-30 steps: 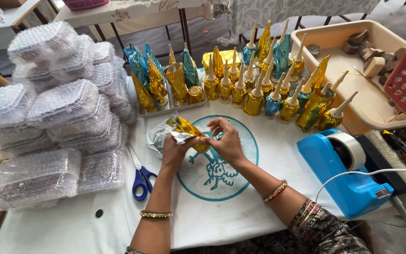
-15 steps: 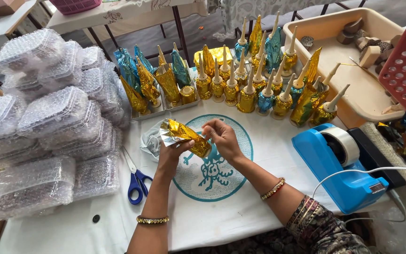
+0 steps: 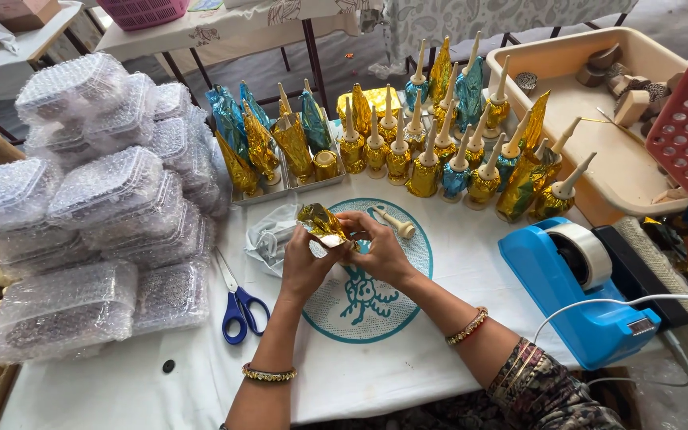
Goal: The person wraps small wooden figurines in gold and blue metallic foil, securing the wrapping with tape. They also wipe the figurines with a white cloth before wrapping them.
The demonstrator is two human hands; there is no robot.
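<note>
Two hands: left hand (image 3: 302, 259), right hand (image 3: 377, 248) pinch gold foil (image 3: 322, 224) | wrapped piece hidden

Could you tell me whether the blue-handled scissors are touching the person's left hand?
Apart: in the head view, bare white cloth separates the scissors from the left hand.

One pair of blue scissors (image 3: 238, 302) lay left of the grip, one blue tape dispenser (image 3: 579, 291) right — one bare wooden piece (image 3: 392, 223) just beyond.
</note>
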